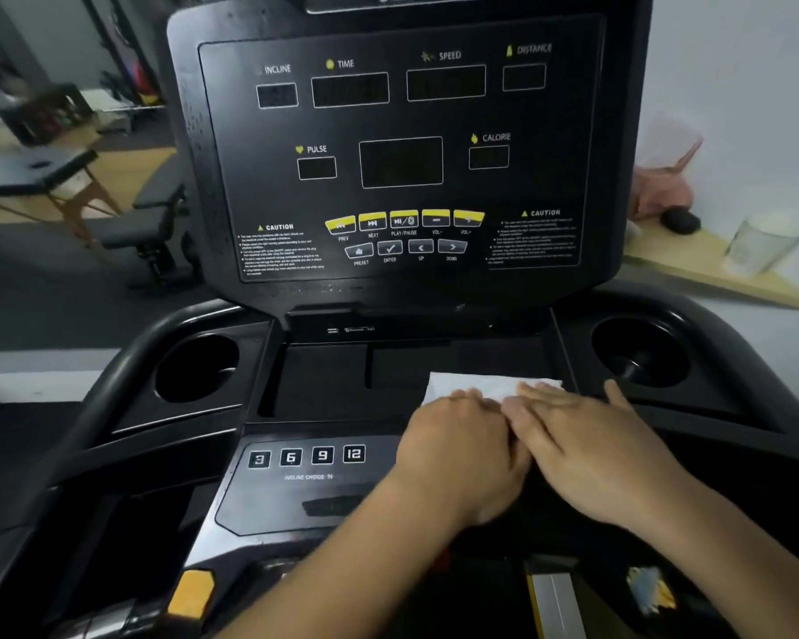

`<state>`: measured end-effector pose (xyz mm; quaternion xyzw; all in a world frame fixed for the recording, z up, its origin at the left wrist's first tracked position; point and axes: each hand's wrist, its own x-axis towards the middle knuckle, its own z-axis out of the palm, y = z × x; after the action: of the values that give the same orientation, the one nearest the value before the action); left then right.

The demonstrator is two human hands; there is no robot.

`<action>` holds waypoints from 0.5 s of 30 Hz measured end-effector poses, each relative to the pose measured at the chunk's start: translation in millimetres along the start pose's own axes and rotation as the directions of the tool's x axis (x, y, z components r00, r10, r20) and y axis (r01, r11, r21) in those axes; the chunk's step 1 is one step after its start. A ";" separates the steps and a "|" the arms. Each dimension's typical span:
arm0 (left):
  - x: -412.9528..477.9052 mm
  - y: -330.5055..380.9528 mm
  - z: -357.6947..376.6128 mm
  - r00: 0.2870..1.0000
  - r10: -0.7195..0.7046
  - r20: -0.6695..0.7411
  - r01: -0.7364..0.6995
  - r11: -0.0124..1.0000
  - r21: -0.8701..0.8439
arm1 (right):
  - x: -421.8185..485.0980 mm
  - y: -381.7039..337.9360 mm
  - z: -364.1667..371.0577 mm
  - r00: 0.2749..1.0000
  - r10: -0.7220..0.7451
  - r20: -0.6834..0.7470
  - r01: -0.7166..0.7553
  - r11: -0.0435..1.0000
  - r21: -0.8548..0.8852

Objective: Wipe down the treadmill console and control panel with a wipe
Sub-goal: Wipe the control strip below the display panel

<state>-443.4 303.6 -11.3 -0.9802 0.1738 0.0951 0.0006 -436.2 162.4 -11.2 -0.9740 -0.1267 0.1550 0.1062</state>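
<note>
Where the shallow tray (pixel 324 380) crosses the treadmill below the screen, the white wipe (pixel 476 385) lies flat at its right end, its near edge hidden under both grips. The left grip (pixel 457 449) and the right grip (pixel 591 449) lie side by side, touching. Both are released, fingers straight and pressed flat on the wipe, the right thumb spread toward the right cup holder (pixel 640 350). Just left of the left wrist, the control panel (pixel 305 491) shows incline buttons 3, 6, 9 and 12. A left cup holder (pixel 197 366) flanks the tray. Above stands the dark console (pixel 402 113), its yellow buttons (pixel 404 220) in a row. Far right, a glass (pixel 757 244) stands on a wooden counter (pixel 702 274).
</note>
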 end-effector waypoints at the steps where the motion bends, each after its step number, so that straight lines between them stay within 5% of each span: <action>1: 2.5 1.6 -0.6 1.000 -0.008 0.007 0.008 1.000 0.003 | 3.2 3.2 0.3 1.000 0.000 0.004 -0.001 1.000 0.028; 5: 26.1 2.0 4.5 0.993 0.010 0.119 -0.007 1.000 -0.022 | 37.4 14.4 4.2 0.999 0.006 -0.035 -0.004 0.999 0.052; 15: 16.8 -1.5 -0.4 0.998 0.019 0.056 -0.014 0.995 -0.096 | 19.7 12.4 -9.5 0.999 -0.045 0.032 0.046 0.997 -0.056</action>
<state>-427.4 299.3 -14.1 -0.9745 0.1770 0.1310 -0.0420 -412.3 154.6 -10.9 -0.9710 -0.1548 0.1637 0.0802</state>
